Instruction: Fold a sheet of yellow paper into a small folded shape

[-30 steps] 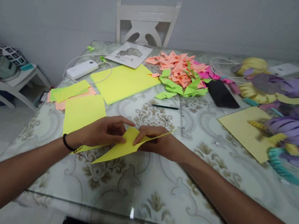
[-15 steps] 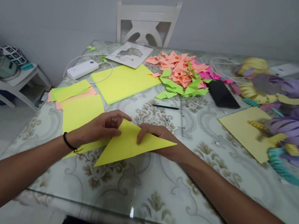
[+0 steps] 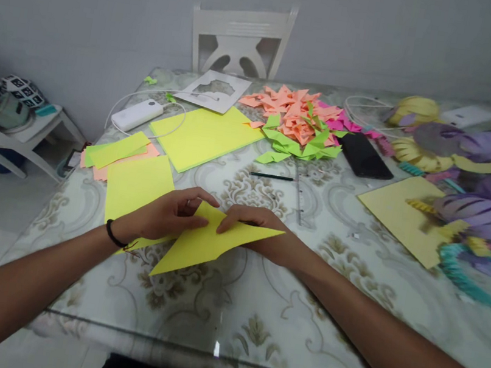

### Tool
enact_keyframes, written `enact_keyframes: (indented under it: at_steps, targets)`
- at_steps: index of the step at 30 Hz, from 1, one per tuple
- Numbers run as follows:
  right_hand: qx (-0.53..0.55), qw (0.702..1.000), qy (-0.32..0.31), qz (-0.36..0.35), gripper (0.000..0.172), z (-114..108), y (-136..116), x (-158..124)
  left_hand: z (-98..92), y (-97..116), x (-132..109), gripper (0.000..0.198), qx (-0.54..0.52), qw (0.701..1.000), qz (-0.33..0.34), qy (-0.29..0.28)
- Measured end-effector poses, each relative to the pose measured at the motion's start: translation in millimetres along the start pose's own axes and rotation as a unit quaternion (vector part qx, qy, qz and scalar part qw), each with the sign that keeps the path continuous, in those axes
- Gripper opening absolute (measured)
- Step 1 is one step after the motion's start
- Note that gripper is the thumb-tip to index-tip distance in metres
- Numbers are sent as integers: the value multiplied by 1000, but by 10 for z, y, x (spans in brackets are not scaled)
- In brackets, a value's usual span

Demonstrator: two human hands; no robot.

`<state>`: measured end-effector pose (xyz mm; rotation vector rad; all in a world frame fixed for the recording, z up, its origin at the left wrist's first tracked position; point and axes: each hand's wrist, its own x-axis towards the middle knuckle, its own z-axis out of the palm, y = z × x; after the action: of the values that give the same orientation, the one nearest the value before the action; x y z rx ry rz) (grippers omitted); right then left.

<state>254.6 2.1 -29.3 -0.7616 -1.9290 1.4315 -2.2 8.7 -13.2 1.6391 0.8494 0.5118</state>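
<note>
Between my hands, above the table, is a sheet of yellow paper (image 3: pixel 200 242) folded into a triangle, its surface slightly bent. My left hand (image 3: pixel 179 214) pinches it near its upper left corner, with the thumb on the near face. My right hand (image 3: pixel 257 229) grips the upper right edge, thumb in front and the other fingers hidden behind the paper. Partly under my left hand lies another yellow sheet (image 3: pixel 138 186) on the table.
Beyond my hands are a yellow paper stack (image 3: pixel 206 135), a white power bank (image 3: pixel 136 114), a thin dark stick (image 3: pixel 272 176), a clear ruler (image 3: pixel 299 198), a heap of folded paper pieces (image 3: pixel 298 121) and a black phone (image 3: pixel 365 156). Purple and yellow paper decorations (image 3: pixel 485 214) lie at the right.
The folded paper has tilted and flexed, with its lower edge now bent. My left thumb has slid right over it, and my right thumb has shifted slightly left.
</note>
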Motion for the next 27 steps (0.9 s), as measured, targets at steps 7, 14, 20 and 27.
enact_keyframes:
  at_steps: [7, 14, 20, 27]
  targets:
    - [86, 992, 37, 80, 19, 64, 18, 12, 37, 18, -10, 35, -24, 1000, -2, -5]
    - [5, 1000, -12, -18, 18, 29, -6, 0, 32, 10, -19, 34, 30, 999, 26, -14]
    - [-91, 994, -35, -42, 16, 91, -16, -47, 10, -8, -22, 30, 58, 998, 38, -9]
    - [-89, 990, 42, -101, 15, 121, 12, -3, 33, 6, -26, 26, 4, 999, -5, -31]
